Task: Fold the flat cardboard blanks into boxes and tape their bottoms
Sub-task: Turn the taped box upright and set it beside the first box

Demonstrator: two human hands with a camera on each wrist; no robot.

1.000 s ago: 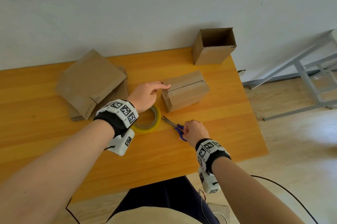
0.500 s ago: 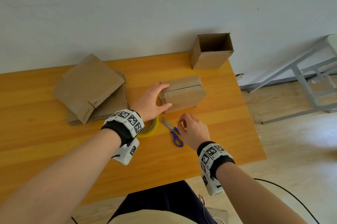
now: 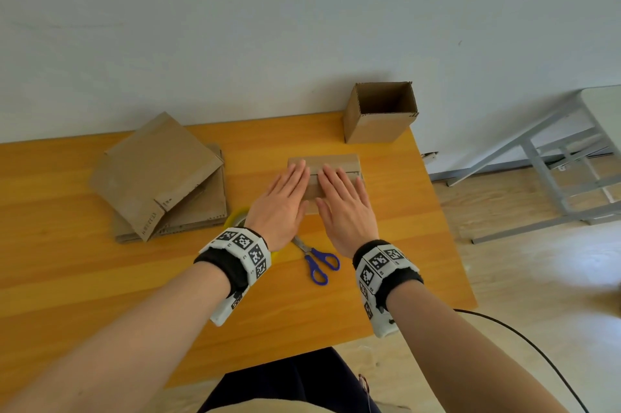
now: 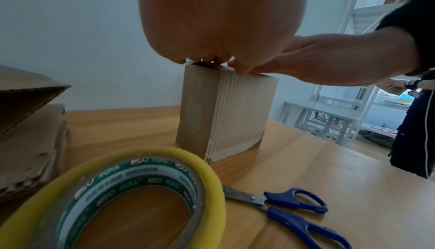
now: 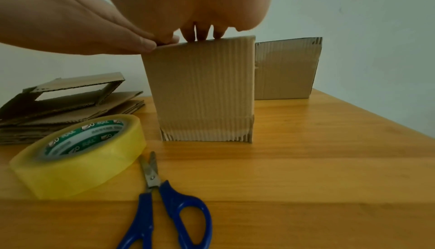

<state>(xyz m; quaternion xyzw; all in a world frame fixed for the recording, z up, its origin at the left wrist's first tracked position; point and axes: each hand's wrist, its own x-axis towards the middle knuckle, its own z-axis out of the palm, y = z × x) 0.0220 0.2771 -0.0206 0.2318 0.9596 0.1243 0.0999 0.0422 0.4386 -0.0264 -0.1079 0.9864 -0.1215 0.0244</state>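
Observation:
A folded cardboard box (image 3: 339,162) (image 4: 226,115) (image 5: 202,92) stands upside down on the orange table, its closed flaps facing up. My left hand (image 3: 285,190) (image 4: 219,20) and right hand (image 3: 342,197) (image 5: 188,3) lie flat on those flaps side by side, fingers straight, pressing down. A roll of clear tape (image 3: 235,216) (image 4: 132,193) (image 5: 80,154) lies just near of the box, mostly under my left wrist. Blue-handled scissors (image 3: 317,261) (image 4: 289,208) (image 5: 164,202) lie between my wrists. A stack of flat blanks (image 3: 158,177) (image 5: 65,104) sits to the left.
A finished open-topped box (image 3: 379,113) (image 5: 286,68) stands at the table's far right corner against the wall. The table's right edge (image 3: 447,221) runs close to the scissors. A grey metal frame (image 3: 554,164) stands on the floor at right. A cable (image 3: 524,342) trails from my right wrist.
My right hand let go of the scissors and moved onto the box top. My left hand shifted from the box's side to lie flat on top beside it.

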